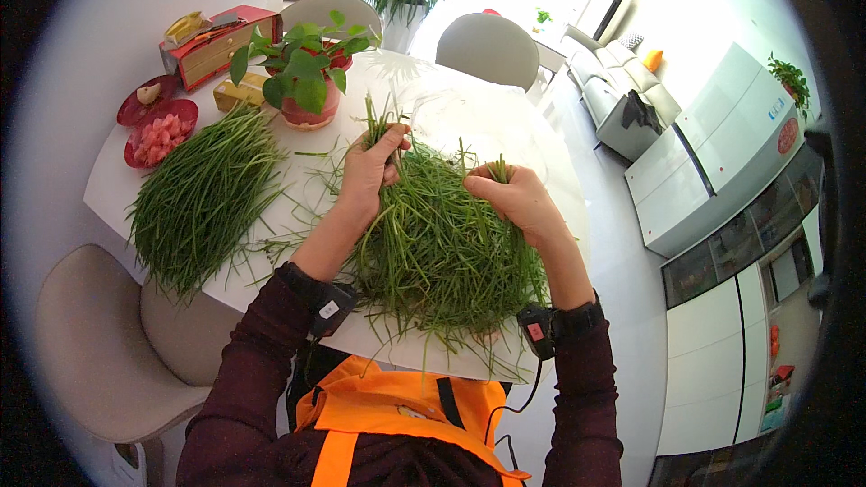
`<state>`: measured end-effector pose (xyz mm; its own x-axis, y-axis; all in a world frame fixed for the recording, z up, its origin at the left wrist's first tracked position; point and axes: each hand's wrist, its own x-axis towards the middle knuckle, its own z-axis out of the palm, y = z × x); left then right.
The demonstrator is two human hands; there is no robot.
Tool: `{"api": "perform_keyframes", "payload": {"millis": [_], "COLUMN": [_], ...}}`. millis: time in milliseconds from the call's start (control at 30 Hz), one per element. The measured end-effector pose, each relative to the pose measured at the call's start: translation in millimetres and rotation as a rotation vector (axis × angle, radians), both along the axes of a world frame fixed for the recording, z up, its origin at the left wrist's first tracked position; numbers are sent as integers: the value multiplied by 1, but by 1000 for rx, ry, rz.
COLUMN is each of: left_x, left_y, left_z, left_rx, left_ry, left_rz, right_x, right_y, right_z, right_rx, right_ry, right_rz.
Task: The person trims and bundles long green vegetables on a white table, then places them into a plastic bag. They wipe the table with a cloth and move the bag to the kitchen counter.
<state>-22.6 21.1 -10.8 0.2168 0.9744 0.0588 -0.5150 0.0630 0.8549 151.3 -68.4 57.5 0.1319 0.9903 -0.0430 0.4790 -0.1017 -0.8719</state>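
A loose, tangled heap of garlic chives covers the middle of the white table in front of me. Over the heap's back left side, my left hand grips a bunch of chives, their ends sticking up above the fingers. At the heap's right, my right hand pinches a smaller bunch whose cut ends show above thumb and forefinger; its leaves hang down towards the wrist. Further left lies a neater pile of chives, its leaves mostly lined up. Stray leaves are scattered between the two piles.
Behind the left pile are a red plate of pink pieces, another red plate, a yellow box and a red drawer box. A potted plant stands behind my left hand. Clear plastic lies behind the heap. Chairs adjoin the table.
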Motion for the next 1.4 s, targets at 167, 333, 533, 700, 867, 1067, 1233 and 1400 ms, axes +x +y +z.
{"api": "perform_keyframes", "payload": {"millis": [167,333,533,700,867,1067,1233,1400], "left_x": [6,9,13,16,9,2,13,3], "left_y": [-11,-17,-10,-4,3,-2,-19,-13], "left_z": [-2,-1,-4,-15,-15,-4,-1,12], "left_rx": [152,263,820,920,645,150,261,55], "left_ry": [158,281,506,672,561,201,322,151], "left_rz": [-443,-346,-35,33,57,-110,-322,-199], "right_x": [1,0,3,6,13,17,10,9], "right_y": [1,3,7,14,11,8,11,7], "right_z": [0,-4,-12,-17,-12,-10,-18,-10], "right_rx": [-72,-91,15,94,148,124,94,155], "right_ry": [82,86,-20,-182,-277,-178,-152,-88], "right_rz": [89,121,146,171,125,122,153,108]}}
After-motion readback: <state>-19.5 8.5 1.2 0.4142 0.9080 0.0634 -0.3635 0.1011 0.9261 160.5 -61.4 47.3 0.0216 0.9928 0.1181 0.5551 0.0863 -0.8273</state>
